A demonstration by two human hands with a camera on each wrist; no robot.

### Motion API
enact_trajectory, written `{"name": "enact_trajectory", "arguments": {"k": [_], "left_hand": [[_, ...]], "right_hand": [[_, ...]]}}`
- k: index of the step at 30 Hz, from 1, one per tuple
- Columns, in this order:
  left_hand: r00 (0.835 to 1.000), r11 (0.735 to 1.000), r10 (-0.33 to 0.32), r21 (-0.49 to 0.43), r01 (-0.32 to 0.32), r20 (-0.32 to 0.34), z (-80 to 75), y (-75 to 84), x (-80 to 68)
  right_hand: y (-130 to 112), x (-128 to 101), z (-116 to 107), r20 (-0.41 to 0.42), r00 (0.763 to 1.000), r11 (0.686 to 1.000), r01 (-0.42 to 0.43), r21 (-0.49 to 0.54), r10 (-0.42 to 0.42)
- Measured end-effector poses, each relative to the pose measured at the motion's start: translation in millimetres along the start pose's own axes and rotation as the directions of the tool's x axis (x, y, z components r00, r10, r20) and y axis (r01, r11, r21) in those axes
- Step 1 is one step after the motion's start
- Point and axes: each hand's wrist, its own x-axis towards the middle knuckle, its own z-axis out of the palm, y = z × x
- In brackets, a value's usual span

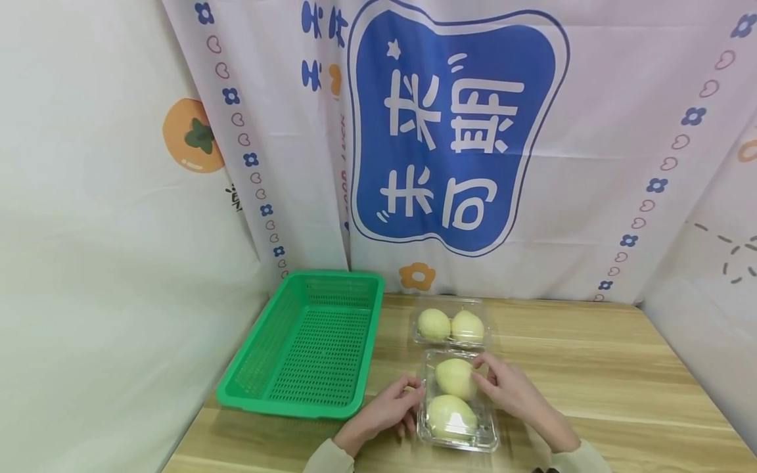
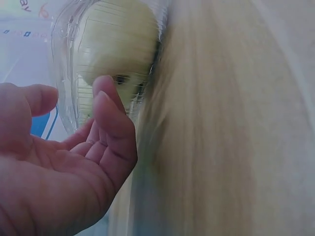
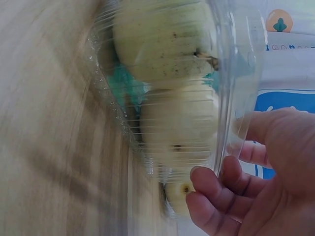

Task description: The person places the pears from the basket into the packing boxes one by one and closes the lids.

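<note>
pale wood-grain tabletop (image 1: pixel 591 368) backed by a white cloth printed with a large blue panel (image 1: pixel 455 131); my two hands work at its near edge. between my hands lies the near clear thin-plastic clamshell box (image 1: pixel 457 402), lid down, with two pale yellow-green round fruits (image 1: pixel 455 379) inside, one beyond the other. my left hand (image 1: pixel 384 412) rests at the box's left wall, fingers loosely extended and touching the plastic; in the left wrist view the fingertips (image 2: pixel 106 105) sit against the ribbed wall and nothing is gripped. my right hand (image 1: pixel 511 389) meets the far right corner, fingers curled at the lid's rim (image 3: pixel 224 167); whether they actually pinch the rim i cannot tell. just beyond my hands stands a second clear clamshell box (image 1: pixel 452 323), also holding two fruits. to the left of my left hand, well clear of it, sits a green perforated plastic basket (image 1: pixel 307 341).

handling, as i judge it: the box is light, thin and springy, its smooth walls slippery and apt to buckle or pop open under a squeeze; the fruits carry most of the weight, may roll inside, and would bruise if dropped. best hold is at the stiffer rim flange on both long sides, or under the base, not on the domed lid.
</note>
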Motion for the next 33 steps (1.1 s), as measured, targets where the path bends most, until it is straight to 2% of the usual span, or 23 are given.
{"name": "enact_trajectory", "arguments": {"k": [7, 17, 25, 33], "left_hand": [[0.998, 0.999, 0.006, -0.038, -0.004, 0.055, -1.6, -4.8, -5.4], [0.995, 0.996, 0.016, -0.090, -0.007, 0.101, -0.4, -3.1, -13.3], [0.985, 0.993, 0.033, -0.114, -0.014, 0.171, -2.6, -2.2, -16.2], [0.980, 0.991, 0.015, -0.131, 0.011, 0.197, -4.2, -4.4, -17.5]], "right_hand": [[0.2, -0.4, 2.0, -0.002, 1.000, 1.000, -0.016, -0.004, 0.016], [-0.2, -0.3, 1.3, -0.003, 1.000, 1.000, -0.010, -0.004, 0.010], [-0.9, -0.6, 1.0, -0.010, 1.000, 1.000, -0.009, -0.006, 0.009], [-1.2, -0.2, 0.2, -0.010, 1.000, 1.000, -0.023, -0.009, 0.023]]}}
